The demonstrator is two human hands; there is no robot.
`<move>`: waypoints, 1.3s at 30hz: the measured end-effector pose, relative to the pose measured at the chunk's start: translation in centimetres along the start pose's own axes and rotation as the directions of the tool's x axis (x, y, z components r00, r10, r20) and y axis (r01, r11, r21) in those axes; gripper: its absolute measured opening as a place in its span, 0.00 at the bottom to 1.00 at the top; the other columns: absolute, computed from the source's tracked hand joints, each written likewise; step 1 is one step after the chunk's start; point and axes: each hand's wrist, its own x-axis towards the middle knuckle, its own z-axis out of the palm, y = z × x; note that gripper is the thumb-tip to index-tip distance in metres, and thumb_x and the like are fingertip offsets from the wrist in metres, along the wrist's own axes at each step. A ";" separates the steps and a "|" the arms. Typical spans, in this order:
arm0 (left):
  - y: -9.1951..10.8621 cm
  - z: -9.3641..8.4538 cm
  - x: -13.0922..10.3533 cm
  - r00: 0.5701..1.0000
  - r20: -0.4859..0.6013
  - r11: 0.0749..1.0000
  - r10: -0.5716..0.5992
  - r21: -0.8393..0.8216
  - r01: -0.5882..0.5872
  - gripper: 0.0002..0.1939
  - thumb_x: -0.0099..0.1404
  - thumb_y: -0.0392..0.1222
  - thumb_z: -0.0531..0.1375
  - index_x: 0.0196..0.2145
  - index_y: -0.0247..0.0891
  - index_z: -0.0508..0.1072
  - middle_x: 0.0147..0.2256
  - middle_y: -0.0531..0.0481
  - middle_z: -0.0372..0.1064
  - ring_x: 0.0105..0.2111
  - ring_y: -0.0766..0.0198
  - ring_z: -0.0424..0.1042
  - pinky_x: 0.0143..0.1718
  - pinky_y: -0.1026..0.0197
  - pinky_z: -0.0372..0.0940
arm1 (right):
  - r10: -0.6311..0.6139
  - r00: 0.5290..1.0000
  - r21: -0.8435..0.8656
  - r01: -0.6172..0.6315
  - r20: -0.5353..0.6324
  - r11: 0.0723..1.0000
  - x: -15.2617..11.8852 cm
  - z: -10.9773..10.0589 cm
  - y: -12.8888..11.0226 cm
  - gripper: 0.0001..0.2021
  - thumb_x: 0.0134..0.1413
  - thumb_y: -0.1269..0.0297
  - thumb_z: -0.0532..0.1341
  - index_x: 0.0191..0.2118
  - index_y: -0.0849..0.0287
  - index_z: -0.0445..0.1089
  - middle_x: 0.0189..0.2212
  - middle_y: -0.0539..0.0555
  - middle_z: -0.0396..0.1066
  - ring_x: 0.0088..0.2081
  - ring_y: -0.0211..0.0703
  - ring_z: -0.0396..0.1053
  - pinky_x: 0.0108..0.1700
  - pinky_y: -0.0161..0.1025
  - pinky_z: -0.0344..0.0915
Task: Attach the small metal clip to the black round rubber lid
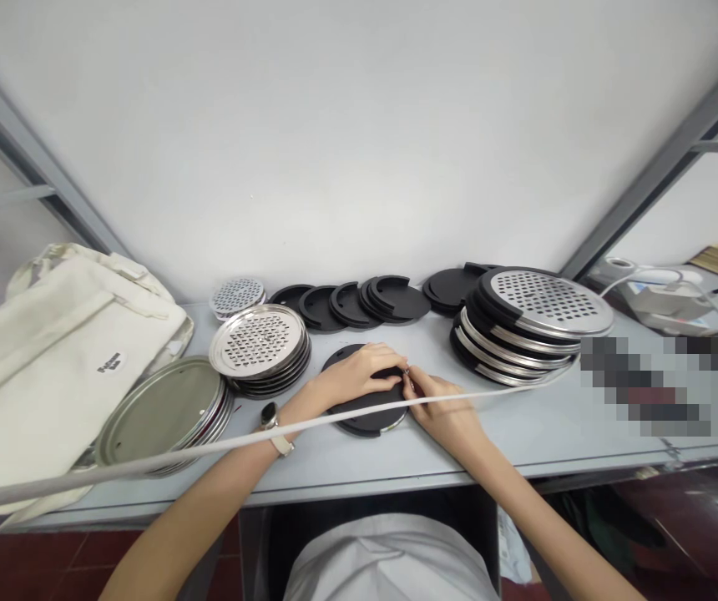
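Note:
On the tabletop lies a round black plate with a bright metal strip at its lower right rim. My left hand rests over it, holding it, with the fingertips at its right edge. There my right hand closes in a pinch against the rim, and a tiny shiny bit shows between the two hands' fingertips. What that bit is, I cannot make out. To the left stands a stack of round metal plates with a perforated top. On the right, a taller stack combines perforated metal discs with black rims.
A white cord stretches across the view in front of both hands. Several black discs lie overlapping along the wall. Olive-grey round plates and a cream bag are at left. Grey posts flank the table.

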 end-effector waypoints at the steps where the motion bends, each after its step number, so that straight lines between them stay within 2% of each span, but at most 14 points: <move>1: 0.0 0.0 0.0 1.000 0.005 1.000 -0.002 0.007 0.002 0.11 0.67 0.37 0.55 0.47 0.36 0.69 0.41 0.44 0.69 0.44 0.59 0.66 0.48 0.57 0.59 | 0.004 1.000 0.001 -0.004 0.006 1.000 0.0 0.0 0.0 0.13 0.61 0.65 0.48 0.38 0.62 0.69 0.20 0.53 0.70 0.21 0.40 0.65 0.26 0.34 0.53; 8: 0.3 -0.1 -0.1 1.000 -0.001 0.998 -0.002 0.064 0.002 0.10 0.67 0.37 0.54 0.46 0.37 0.68 0.41 0.45 0.69 0.44 0.59 0.66 0.49 0.56 0.59 | 0.005 1.000 0.030 -0.005 0.015 1.000 0.1 -0.1 0.0 0.12 0.60 0.65 0.48 0.37 0.61 0.68 0.21 0.53 0.70 0.21 0.39 0.65 0.25 0.34 0.53; 18: 0.9 -0.6 0.0 1.000 0.019 0.988 -0.018 0.153 0.015 0.10 0.67 0.37 0.54 0.46 0.37 0.66 0.44 0.45 0.67 0.47 0.58 0.65 0.51 0.55 0.58 | 0.065 0.994 0.118 -0.076 0.092 0.990 0.2 -0.3 0.0 0.11 0.60 0.65 0.49 0.32 0.58 0.66 0.20 0.51 0.68 0.20 0.38 0.63 0.25 0.33 0.52; 26: 0.5 -0.1 -0.1 0.999 -0.015 0.973 -0.046 0.225 0.048 0.13 0.66 0.38 0.56 0.49 0.38 0.66 0.45 0.44 0.66 0.48 0.56 0.64 0.52 0.53 0.59 | 0.151 0.985 0.199 -0.166 0.088 0.966 0.4 -0.2 0.5 0.11 0.62 0.61 0.49 0.30 0.56 0.62 0.18 0.48 0.65 0.18 0.37 0.61 0.24 0.32 0.53; 31: 0.2 0.0 -0.1 0.999 -0.024 0.961 -0.039 0.272 0.044 0.13 0.67 0.40 0.55 0.49 0.37 0.66 0.44 0.44 0.67 0.47 0.57 0.65 0.51 0.54 0.59 | 0.194 0.977 0.237 -0.210 0.090 0.949 0.5 -0.3 0.5 0.10 0.62 0.60 0.48 0.32 0.56 0.62 0.19 0.47 0.64 0.18 0.37 0.61 0.25 0.32 0.54; 36: 0.2 0.1 -0.2 0.995 -0.092 0.950 -0.045 0.305 0.071 0.12 0.68 0.39 0.54 0.48 0.35 0.66 0.44 0.45 0.67 0.46 0.58 0.65 0.50 0.54 0.59 | 0.194 0.974 0.238 -0.216 0.115 0.947 0.6 -0.4 0.4 0.10 0.62 0.59 0.48 0.34 0.56 0.62 0.19 0.47 0.64 0.19 0.37 0.61 0.24 0.32 0.54; 39: 0.1 0.5 -0.2 0.989 -0.130 0.966 -0.068 0.239 0.097 0.11 0.68 0.39 0.54 0.47 0.36 0.65 0.43 0.45 0.67 0.46 0.58 0.66 0.49 0.56 0.61 | 0.198 0.972 0.225 -0.223 0.127 0.949 0.6 -0.3 0.5 0.10 0.62 0.59 0.48 0.33 0.56 0.61 0.19 0.47 0.65 0.19 0.37 0.62 0.24 0.32 0.54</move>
